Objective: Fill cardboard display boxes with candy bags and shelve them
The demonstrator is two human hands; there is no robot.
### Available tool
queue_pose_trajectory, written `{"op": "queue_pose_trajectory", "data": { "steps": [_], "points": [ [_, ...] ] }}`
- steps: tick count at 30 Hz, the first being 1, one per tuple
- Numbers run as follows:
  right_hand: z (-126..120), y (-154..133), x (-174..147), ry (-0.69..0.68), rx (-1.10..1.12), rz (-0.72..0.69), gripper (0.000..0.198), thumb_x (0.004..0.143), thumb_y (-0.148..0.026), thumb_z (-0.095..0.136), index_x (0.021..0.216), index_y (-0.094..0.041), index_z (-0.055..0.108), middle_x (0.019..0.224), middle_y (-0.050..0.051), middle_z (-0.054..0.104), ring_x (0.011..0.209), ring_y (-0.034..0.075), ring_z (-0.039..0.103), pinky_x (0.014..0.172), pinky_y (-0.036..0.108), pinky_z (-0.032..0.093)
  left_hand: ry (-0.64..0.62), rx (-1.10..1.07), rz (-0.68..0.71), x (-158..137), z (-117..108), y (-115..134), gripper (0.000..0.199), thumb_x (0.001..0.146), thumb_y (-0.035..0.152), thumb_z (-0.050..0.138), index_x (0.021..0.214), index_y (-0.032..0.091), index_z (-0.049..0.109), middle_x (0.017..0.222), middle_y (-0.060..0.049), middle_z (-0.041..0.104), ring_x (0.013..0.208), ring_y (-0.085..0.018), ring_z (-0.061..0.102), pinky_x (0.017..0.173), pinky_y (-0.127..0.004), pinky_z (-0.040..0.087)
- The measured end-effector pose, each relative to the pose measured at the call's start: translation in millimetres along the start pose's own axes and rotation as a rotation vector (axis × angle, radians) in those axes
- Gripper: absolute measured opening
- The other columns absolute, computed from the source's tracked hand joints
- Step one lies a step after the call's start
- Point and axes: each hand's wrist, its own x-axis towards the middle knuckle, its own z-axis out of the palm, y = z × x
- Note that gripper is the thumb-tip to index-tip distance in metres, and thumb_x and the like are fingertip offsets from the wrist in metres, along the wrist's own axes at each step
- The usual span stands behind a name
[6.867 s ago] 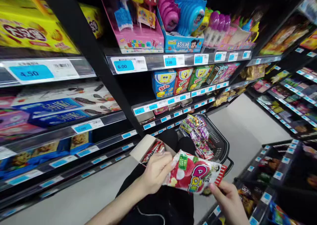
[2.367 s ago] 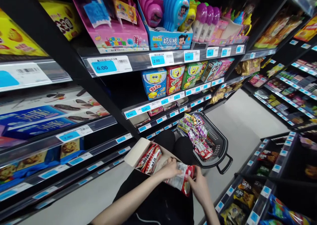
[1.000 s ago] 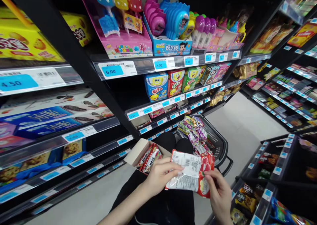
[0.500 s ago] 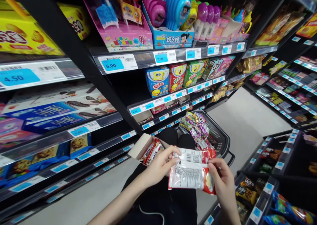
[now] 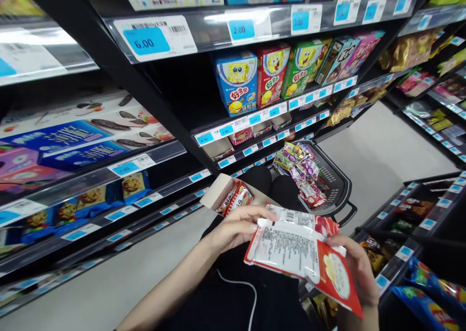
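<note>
Both of my hands hold a red and white snack packet (image 5: 287,251), its printed back turned up and a pale seam running across it. I cannot tell whether the upper part with the barcode belongs to a second packet. My left hand (image 5: 236,226) pinches its left upper edge between thumb and fingers. At the right end, my right hand (image 5: 358,263) grips it, partly hidden behind the packet. Just beyond my left hand, an open cardboard box (image 5: 216,192) containing red packets (image 5: 236,197) leans by my dark-clothed knees.
A black shopping basket (image 5: 340,183) with several colourful packets (image 5: 304,166) stands on the floor beyond my knees. Shelves with cartoon snack boxes (image 5: 236,81) and blue biscuit packs (image 5: 78,132) rise ahead and left. A lower rack with blue bags (image 5: 427,302) is at right.
The view has tipped down and come nearer the shelves. The packet has tilted and bent, its red right end now swung toward me. Both hands keep hold of it.
</note>
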Motion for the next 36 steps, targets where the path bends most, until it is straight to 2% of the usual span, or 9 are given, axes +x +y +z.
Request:
{"op": "queue_pose_trajectory", "data": {
  "steps": [2, 6, 10, 15, 21, 24, 29, 33, 36],
  "points": [
    [-1.8, 3.2, 2.0, 0.02, -0.055, 0.006, 0.051, 0.045, -0.047, 0.089, 0.087, -0.022, 0.077, 0.077, 0.011, 0.076, 0.06, 0.03, 0.071, 0.05, 0.038, 0.057, -0.01, 0.039, 0.026, -3.6, -2.1, 4.6, 0.048, 0.055, 0.037, 0.084, 0.096, 0.014, 0.074, 0.082, -0.008, 0.071, 0.07, -0.02, 0.064, 0.062, -0.025, 0.046],
    [1.3, 15.5, 10.4, 0.122, -0.145, -0.119, 0.027, 0.058, -0.041, 0.085, 0.077, -0.022, 0.077, 0.066, 0.008, 0.074, 0.05, 0.023, 0.067, 0.043, 0.032, 0.053, 0.135, 0.31, 0.127, -5.7, -2.8, 3.3, 0.039, 0.068, 0.042, 0.078, 0.094, 0.013, 0.073, 0.083, -0.01, 0.073, 0.07, -0.022, 0.068, 0.062, -0.028, 0.049],
    [12.5, 20.0, 13.1, 0.245, -0.403, -0.389, 0.014, 0.077, -0.034, 0.073, 0.08, -0.021, 0.076, 0.055, 0.0, 0.06, 0.047, 0.013, 0.051, 0.043, 0.024, 0.038, 0.294, 0.56, 0.267, -8.5, -6.5, -4.6, 0.041, 0.078, 0.053, 0.065, 0.068, 0.014, 0.067, 0.046, 0.0, 0.058, 0.041, -0.014, 0.054, 0.046, -0.024, 0.041],
    [22.2, 12.0, 9.1, 0.321, -0.791, -0.706, 0.012, 0.082, -0.016, 0.067, 0.071, -0.021, 0.067, 0.064, -0.003, 0.05, 0.062, 0.012, 0.045, 0.059, 0.026, 0.035, 0.48, 0.981, 0.536, -10.3, -7.8, -4.6, 0.047, 0.087, 0.045, 0.055, 0.05, 0.017, 0.05, 0.053, 0.001, 0.05, 0.052, -0.012, 0.045, 0.052, -0.024, 0.036],
    [11.8, 12.5, 0.8, 0.181, -0.665, -0.375, 0.034, 0.087, -0.026, 0.06, 0.055, -0.019, 0.05, 0.061, -0.003, 0.046, 0.059, 0.012, 0.045, 0.053, 0.023, 0.035, 0.402, 1.002, 0.454, -8.7, -3.6, -6.0, 0.042, 0.092, 0.036, 0.045, 0.056, 0.019, 0.035, 0.054, 0.004, 0.041, 0.051, -0.01, 0.037, 0.051, -0.022, 0.03],
    [8.8, 15.7, -0.5, 0.134, -0.462, -0.24, 0.021, 0.084, -0.031, 0.064, 0.067, -0.019, 0.063, 0.075, 0.001, 0.062, 0.07, 0.015, 0.058, 0.06, 0.023, 0.045, 0.384, 0.917, 0.413, -8.3, -3.8, -10.3, 0.041, 0.093, 0.039, 0.044, 0.058, 0.019, 0.034, 0.055, 0.005, 0.04, 0.051, -0.01, 0.035, 0.05, -0.022, 0.029],
    [19.3, 23.8, -5.5, 0.271, -0.388, -0.279, 0.023, 0.073, -0.028, 0.076, 0.095, -0.024, 0.07, 0.088, 0.002, 0.074, 0.074, 0.016, 0.068, 0.066, 0.023, 0.054, 0.401, 0.934, 0.531, -7.8, -4.0, -15.6, 0.044, 0.093, 0.043, 0.045, 0.057, 0.018, 0.041, 0.062, 0.002, 0.044, 0.057, -0.012, 0.042, 0.056, -0.024, 0.033],
    [26.8, 32.3, -9.3, 0.465, -0.449, -0.424, 0.018, 0.071, -0.027, 0.078, 0.086, -0.021, 0.07, 0.075, 0.001, 0.074, 0.061, 0.013, 0.066, 0.057, 0.02, 0.051, 0.432, 0.945, 0.669, -7.5, -3.6, -20.3, 0.046, 0.094, 0.045, 0.044, 0.058, 0.017, 0.048, 0.067, 0.001, 0.043, 0.061, -0.013, 0.043, 0.058, -0.025, 0.037],
    [21.4, 36.7, -9.9, 0.45, -0.581, -0.385, 0.016, 0.074, -0.033, 0.074, 0.074, -0.018, 0.07, 0.064, 0.0, 0.07, 0.054, 0.012, 0.061, 0.051, 0.019, 0.048, 0.474, 0.971, 0.81, -8.6, -3.4, -24.7, 0.043, 0.095, 0.04, 0.045, 0.059, 0.017, 0.05, 0.073, 0.0, 0.044, 0.065, -0.014, 0.045, 0.06, -0.025, 0.039]
  ]
}}
